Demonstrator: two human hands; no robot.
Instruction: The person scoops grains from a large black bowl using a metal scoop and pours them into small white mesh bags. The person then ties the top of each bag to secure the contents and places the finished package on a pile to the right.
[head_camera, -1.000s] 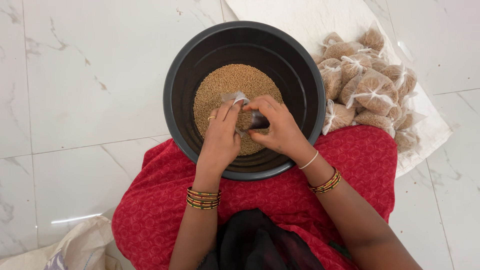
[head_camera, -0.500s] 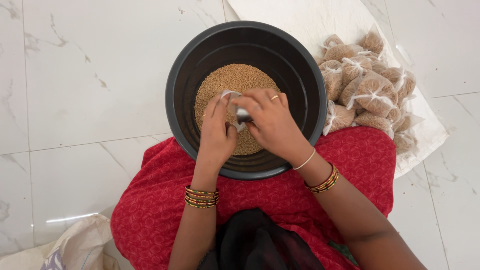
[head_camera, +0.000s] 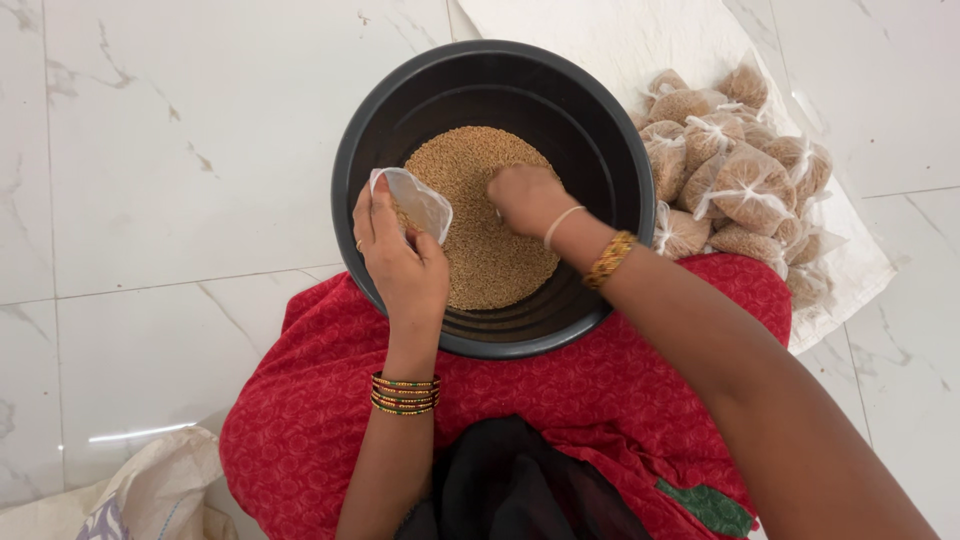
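A big black tub (head_camera: 380, 130) sits on the floor against my red-clad lap, with a heap of tan grain (head_camera: 490, 250) in its bottom. My left hand (head_camera: 400, 260) pinches a small clear plastic bag (head_camera: 415, 200) open over the tub's left side. My right hand (head_camera: 525, 197) is knuckles-up, pressed into the grain near the middle of the heap; its fingers are curled down and whatever they hold is hidden.
Several tied clear bags of grain (head_camera: 735, 170) lie piled on a white cloth (head_camera: 640, 40) to the right of the tub. A pale woven sack (head_camera: 150, 490) lies at the lower left. The floor is white marble tile (head_camera: 170, 150).
My two hands were together over the grain, working at the small bag. They have since parted: the left carried the bag leftward, the right dropped into the grain.
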